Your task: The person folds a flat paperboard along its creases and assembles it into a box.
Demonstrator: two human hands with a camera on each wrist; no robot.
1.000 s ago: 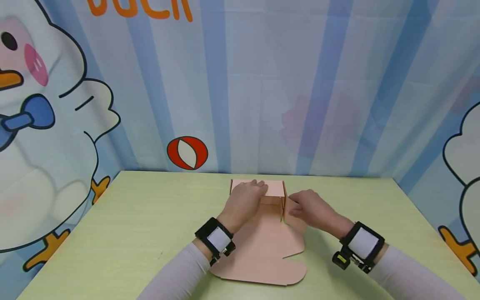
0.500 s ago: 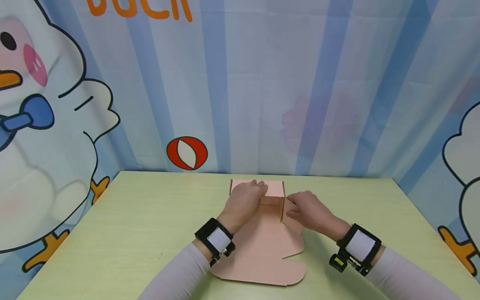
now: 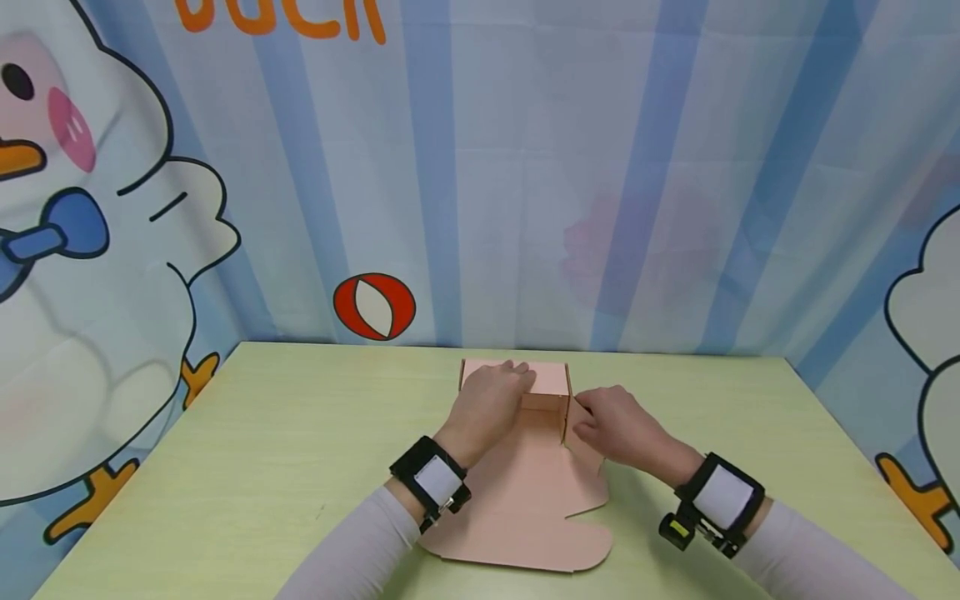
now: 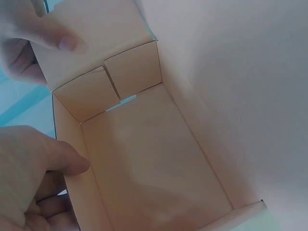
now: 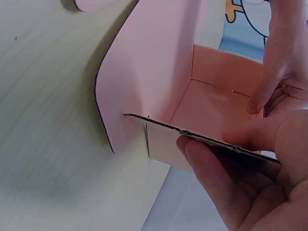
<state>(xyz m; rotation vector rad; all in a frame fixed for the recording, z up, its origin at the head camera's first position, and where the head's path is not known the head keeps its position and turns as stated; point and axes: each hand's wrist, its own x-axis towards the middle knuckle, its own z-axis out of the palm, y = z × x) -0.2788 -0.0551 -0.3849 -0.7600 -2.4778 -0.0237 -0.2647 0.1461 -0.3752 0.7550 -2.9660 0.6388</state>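
Slightly nearer the person since a second ago is the right hand (image 3: 618,425), and the flap (image 3: 587,442) held by it has been turned a little inward; the left hand (image 3: 487,412) is left in place. One box (image 3: 528,475), two hands and two wrist bands, one left (image 3: 431,481) and one right (image 3: 722,498), can be counted. On the table (image 3: 322,467), about midway between its sides, the box is set, its walled end near the back edge. Its lid (image 3: 525,533) is spread toward the person, and the long axis is run from the person toward the backdrop (image 3: 517,208). By the left hand a wall (image 4: 77,185) is pinched, thumb inside, curled fingers outside. By the right thumb and bent fingers the side flap is pinched.
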